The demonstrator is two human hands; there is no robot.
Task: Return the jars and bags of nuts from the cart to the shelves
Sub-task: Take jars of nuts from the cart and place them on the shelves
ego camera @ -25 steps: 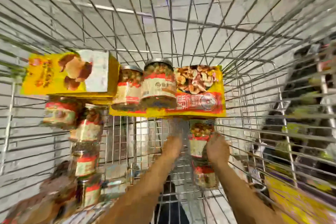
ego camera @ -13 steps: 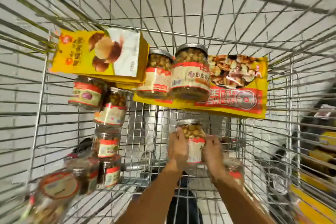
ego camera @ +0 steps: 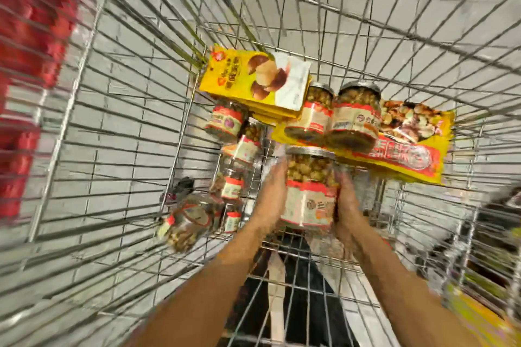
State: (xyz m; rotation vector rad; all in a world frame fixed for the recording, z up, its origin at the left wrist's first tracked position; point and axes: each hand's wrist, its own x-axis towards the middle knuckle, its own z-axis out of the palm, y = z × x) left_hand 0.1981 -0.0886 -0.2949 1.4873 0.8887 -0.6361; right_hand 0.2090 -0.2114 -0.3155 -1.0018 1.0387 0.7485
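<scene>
- A clear glass jar of nuts (ego camera: 310,189), silver-lidded with a red-and-cream label, is held up inside the silver wire shopping cart (ego camera: 84,98), its lid pointing away from the person.
- The left hand (ego camera: 270,200) clasps this jar's left side and the right hand (ego camera: 348,205) clasps its right side. The grip holds the jar between both palms, and the fingers seem to wrap behind it, though motion blur smears them.
- Just beyond the jar, two more lidded jars (ego camera: 353,118) lie side by side on a yellow-and-red bag of mixed nuts (ego camera: 408,146).
- Beyond the jar and to its left lies a yellow bag picturing chestnuts (ego camera: 253,79).
- To the left of the jar, a string of labelled jars (ego camera: 236,149) runs along the cart floor.
</scene>
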